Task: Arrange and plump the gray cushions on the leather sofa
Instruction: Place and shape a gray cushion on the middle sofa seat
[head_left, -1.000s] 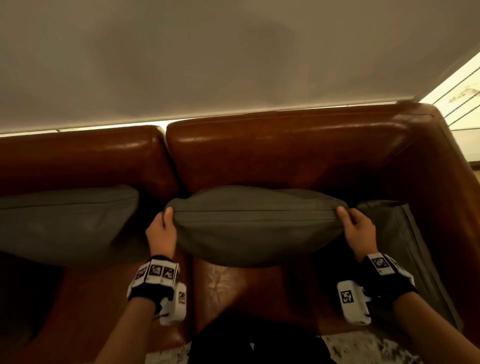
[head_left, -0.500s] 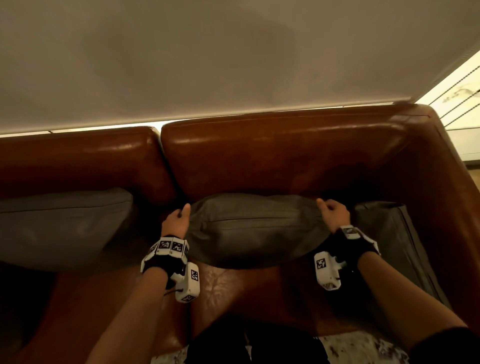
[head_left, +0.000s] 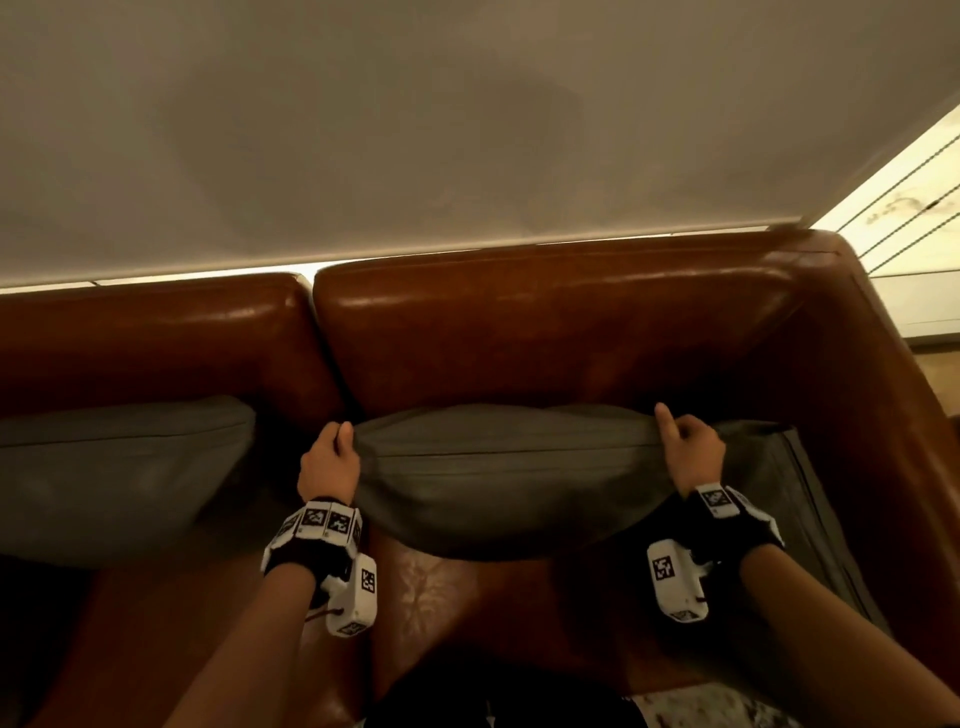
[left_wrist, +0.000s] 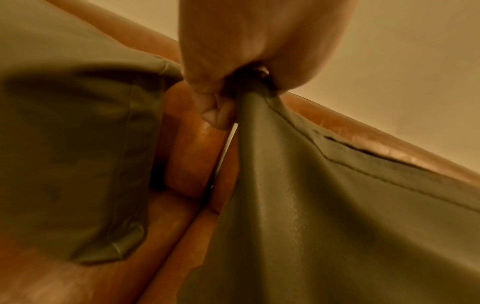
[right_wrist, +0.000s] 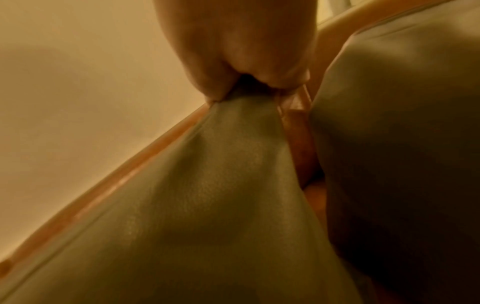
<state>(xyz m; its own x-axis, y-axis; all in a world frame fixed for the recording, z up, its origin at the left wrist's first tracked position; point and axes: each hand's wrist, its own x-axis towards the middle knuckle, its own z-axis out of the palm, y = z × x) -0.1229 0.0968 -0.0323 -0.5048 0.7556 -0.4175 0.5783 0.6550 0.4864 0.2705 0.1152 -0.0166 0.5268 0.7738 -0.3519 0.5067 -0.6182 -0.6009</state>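
Head view shows both hands, left hand (head_left: 328, 460) and right hand (head_left: 693, 453), pinching the 2 top corners of the middle cushion (head_left: 511, 478), which looks soft, light and smooth, so corners seem the safest hold.

I am finding no words, brands or numbers to read here; my wrist bands (head_left: 322, 525) are showing only black-and-white square code markers (lower middle of the head view).

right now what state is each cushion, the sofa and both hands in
middle cushion: held up by its two top corners, bottom edge near the seat
left cushion: leaning against the sofa back, untouched
right cushion: standing against the sofa arm, untouched
left hand: fingers pinch the middle cushion's left corner
right hand: fingers pinch its right corner
sofa: shiny brown leather, seat creased
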